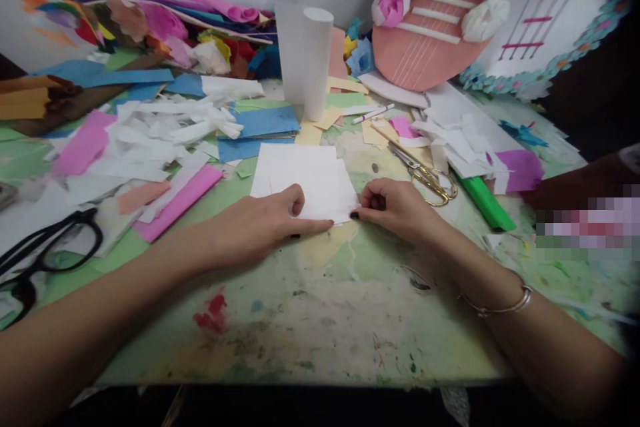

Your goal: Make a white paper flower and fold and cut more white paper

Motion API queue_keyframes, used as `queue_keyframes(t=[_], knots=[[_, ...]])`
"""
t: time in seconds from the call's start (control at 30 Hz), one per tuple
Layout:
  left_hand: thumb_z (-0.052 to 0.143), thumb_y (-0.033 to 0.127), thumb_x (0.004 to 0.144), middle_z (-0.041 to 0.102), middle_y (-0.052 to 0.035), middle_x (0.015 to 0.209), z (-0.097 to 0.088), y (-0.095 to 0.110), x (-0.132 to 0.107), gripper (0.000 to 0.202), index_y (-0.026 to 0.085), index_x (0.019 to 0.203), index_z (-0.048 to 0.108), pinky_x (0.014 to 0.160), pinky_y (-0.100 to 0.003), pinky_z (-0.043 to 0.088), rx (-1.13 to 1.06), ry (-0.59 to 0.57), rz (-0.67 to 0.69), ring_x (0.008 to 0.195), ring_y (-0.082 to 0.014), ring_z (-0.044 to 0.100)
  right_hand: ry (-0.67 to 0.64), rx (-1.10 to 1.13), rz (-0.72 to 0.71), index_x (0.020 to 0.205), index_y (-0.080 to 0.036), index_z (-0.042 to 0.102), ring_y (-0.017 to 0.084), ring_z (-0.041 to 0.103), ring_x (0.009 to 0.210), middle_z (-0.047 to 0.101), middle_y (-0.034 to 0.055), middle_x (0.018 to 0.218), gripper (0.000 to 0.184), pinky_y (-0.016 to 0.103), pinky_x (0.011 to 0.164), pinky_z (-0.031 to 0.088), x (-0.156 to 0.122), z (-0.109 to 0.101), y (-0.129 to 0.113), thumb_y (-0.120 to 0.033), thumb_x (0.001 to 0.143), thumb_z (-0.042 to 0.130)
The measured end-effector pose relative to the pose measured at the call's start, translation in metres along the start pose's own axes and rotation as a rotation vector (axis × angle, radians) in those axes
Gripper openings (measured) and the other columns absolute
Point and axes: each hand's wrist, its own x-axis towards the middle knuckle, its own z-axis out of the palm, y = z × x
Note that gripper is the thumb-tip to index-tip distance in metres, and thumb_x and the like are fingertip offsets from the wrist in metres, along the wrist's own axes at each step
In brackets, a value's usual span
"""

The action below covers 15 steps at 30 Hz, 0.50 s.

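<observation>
A white sheet of paper (305,177) lies flat on the paint-stained green table (320,307), with fold lines showing. My left hand (260,223) rests on its near edge, the index finger stretched along the edge and the other fingers curled. My right hand (395,207) pinches the paper's near right corner with fingers pressed together. A silver bracelet sits on my right wrist.
Gold-handled scissors (425,173) lie just right of my right hand, beside a green marker (485,200). A white paper roll (311,60) stands behind the sheet. Black glasses (45,247) lie at the left. Coloured paper scraps (150,133) and paper crafts (435,20) crowd the back.
</observation>
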Motion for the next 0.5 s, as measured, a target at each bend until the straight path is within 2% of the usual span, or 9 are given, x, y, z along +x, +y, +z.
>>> queue_keyframes(t=[0.2, 0.37, 0.5], knots=[[0.040, 0.007, 0.085, 0.054, -0.0053, 0.106, -0.0007, 0.0069, -0.0002, 0.060, 0.043, 0.132, 0.049, 0.066, -0.026, 0.037, 0.086, 0.005, 0.000, 0.072, -0.0146, 0.052, 0.006, 0.006, 0.012, 0.067, -0.017, 0.060, 0.010, 0.048, 0.055, 0.057, -0.0012, 0.061, 0.014, 0.025, 0.052, 0.033, -0.0006, -0.0001, -0.0022, -0.023, 0.075, 0.069], [0.044, 0.007, 0.084, 0.051, -0.0073, 0.118, -0.0003, 0.0090, -0.0004, 0.063, 0.044, 0.135, 0.047, 0.065, -0.026, 0.039, 0.088, 0.043, 0.026, 0.071, -0.0136, 0.054, 0.010, 0.014, 0.019, 0.067, -0.017, 0.059, 0.010, 0.047, 0.056, 0.057, -0.0006, 0.062, 0.015, 0.025, 0.052, 0.033, -0.0004, 0.0009, -0.0011, -0.024, 0.076, 0.069], [0.041, 0.010, 0.088, 0.054, -0.0047, 0.113, -0.0009, 0.0041, -0.0003, 0.061, 0.042, 0.140, 0.040, 0.067, -0.024, 0.041, 0.026, 0.044, 0.032, 0.075, -0.0128, 0.055, 0.010, 0.059, -0.023, 0.069, -0.018, 0.060, 0.011, 0.047, 0.058, 0.057, -0.0005, 0.064, 0.016, 0.025, 0.053, 0.033, -0.0006, 0.0010, 0.0029, -0.029, 0.079, 0.067]])
